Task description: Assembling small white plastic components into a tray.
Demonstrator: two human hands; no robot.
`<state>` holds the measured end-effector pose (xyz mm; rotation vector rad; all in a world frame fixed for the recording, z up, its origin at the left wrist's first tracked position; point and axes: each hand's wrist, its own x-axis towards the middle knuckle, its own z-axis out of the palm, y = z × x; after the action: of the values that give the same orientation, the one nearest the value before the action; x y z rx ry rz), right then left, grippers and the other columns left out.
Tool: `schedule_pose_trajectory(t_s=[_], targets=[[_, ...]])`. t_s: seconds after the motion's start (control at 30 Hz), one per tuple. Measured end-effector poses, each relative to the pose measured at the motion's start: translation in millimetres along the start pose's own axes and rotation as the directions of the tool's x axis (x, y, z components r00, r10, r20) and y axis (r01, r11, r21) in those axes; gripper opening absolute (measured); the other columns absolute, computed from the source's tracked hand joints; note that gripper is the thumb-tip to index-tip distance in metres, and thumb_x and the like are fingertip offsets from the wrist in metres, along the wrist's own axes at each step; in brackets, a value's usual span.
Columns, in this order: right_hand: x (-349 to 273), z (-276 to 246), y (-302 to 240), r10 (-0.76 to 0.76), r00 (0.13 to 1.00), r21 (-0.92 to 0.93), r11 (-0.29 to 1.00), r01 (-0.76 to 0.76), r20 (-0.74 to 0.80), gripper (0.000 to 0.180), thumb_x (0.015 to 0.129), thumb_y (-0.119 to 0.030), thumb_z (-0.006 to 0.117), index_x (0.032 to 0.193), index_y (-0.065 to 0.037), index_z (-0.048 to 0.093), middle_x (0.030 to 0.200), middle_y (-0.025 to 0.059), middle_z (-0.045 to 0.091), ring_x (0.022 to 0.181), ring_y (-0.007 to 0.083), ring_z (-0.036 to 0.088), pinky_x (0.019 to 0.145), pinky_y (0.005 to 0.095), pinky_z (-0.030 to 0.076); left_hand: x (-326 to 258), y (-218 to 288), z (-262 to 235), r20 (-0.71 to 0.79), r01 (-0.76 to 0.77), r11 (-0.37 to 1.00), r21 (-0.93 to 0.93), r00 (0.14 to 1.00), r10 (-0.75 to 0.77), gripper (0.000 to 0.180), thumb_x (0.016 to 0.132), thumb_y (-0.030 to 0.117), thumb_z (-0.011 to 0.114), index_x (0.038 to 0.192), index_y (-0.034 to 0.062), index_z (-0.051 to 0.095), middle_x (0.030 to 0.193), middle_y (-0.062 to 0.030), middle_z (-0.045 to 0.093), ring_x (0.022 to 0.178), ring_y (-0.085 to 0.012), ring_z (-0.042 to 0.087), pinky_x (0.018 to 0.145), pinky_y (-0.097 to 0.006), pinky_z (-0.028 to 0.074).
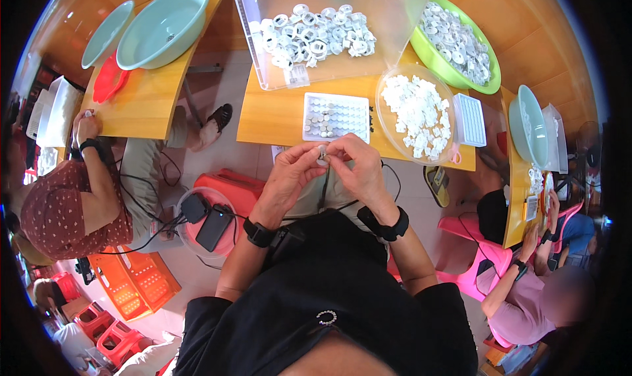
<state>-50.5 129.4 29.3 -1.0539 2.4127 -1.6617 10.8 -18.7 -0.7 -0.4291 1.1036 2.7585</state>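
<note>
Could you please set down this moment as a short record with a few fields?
left hand: left hand pinches a small white part at its fingertips
right hand: right hand pinches the same part from the other side
in front of hands: white grid tray on the wooden table, partly filled
right of tray: clear round bowl of white pieces
farther back: clear bin of white ring parts; green bowl of similar parts
nearby: a person seated at left

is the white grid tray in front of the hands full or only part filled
Part filled: the white grid tray has small grey pieces only in its left cells; the rest look empty.
</note>
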Motion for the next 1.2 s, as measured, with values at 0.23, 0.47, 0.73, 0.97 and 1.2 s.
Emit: schedule_pose_trajectory(t_s=[0.23, 0.47, 0.73, 0.97, 1.2], targets=[[-2.2, -2.8, -1.8, -0.003, 0.999, 0.014, 1.0, 0.004, -0.05, 0.013, 0.074, 0.007, 0.06, 0.085, -0.001, 0.058, 0.077, 0.0091, 0.051, 0.067, 0.0237, 0.055, 0.057, 0.0293, 0.044, 3.4, 1.9, 5.9, 0.069, -0.011, 0.999, 0.051, 0.998, 0.008, 0.023, 0.091, 0.013, 0.053, 0.11, 0.0009, 0.058, 0.101, -0.0059, 0.062, 0.086, -0.0107, 0.06, 0.075, -0.024, 0.051], [-11.2, -4.4, 7.0, 0.245, 0.969, 0.298, 0.928, -0.223, -0.037, 0.01, 0.077, 0.006, 0.059, 0.085, 0.0, 0.059, 0.083, 0.0061, 0.05, 0.07, 0.0145, 0.055, 0.06, 0.0242, 0.044, 3.7, -4.2, 13.7, 0.027, -0.054, 0.987, 0.149, 0.998, 0.05, 0.023, 0.092, 0.012, 0.052, 0.11, 0.0007, 0.058, 0.103, -0.0064, 0.062, 0.085, -0.0107, 0.059, 0.073, -0.024, 0.05], [-19.5, -7.3, 5.5, 0.245, 0.959, 0.241, 0.948, -0.206, -0.143, 0.008, 0.077, 0.006, 0.059, 0.084, 0.001, 0.058, 0.086, 0.0065, 0.05, 0.069, 0.0132, 0.053, 0.06, 0.0229, 0.044, 6.9, -5.5, 29.8, -0.001, -0.049, 0.971, 0.236, 0.999, 0.051, 0.025, 0.093, 0.014, 0.05, 0.111, -0.0003, 0.058, 0.103, -0.0064, 0.062, 0.086, -0.0096, 0.058, 0.071, -0.024, 0.05], [-33.0, -14.0, 12.5, 0.218, 0.952, 0.186, 0.966, -0.179, -0.217, 0.009, 0.077, 0.007, 0.06, 0.082, 0.0, 0.056, 0.083, 0.0035, 0.051, 0.07, 0.0086, 0.053, 0.056, 0.0203, 0.044, 11.7, -21.2, 33.1, 0.04, -0.045, 0.967, 0.252, 0.999, 0.037, 0.025, 0.092, 0.014, 0.052, 0.11, -0.0013, 0.059, 0.101, -0.0061, 0.062, 0.085, -0.0094, 0.058, 0.07, -0.023, 0.049], [-34.3, -20.6, 13.9, 0.52, 0.836, 0.58, 0.741, -0.339, -0.176, 0.012, 0.075, 0.005, 0.064, 0.079, -0.002, 0.055, 0.07, -0.0002, 0.053, 0.061, 0.0061, 0.052, 0.052, 0.02, 0.041, 12.5, -24.0, 40.9, 0.081, -0.054, 0.945, 0.322, 0.996, 0.029, 0.025, 0.092, 0.014, 0.052, 0.11, -0.0015, 0.059, 0.101, -0.0067, 0.062, 0.085, -0.0106, 0.059, 0.072, -0.024, 0.049]])
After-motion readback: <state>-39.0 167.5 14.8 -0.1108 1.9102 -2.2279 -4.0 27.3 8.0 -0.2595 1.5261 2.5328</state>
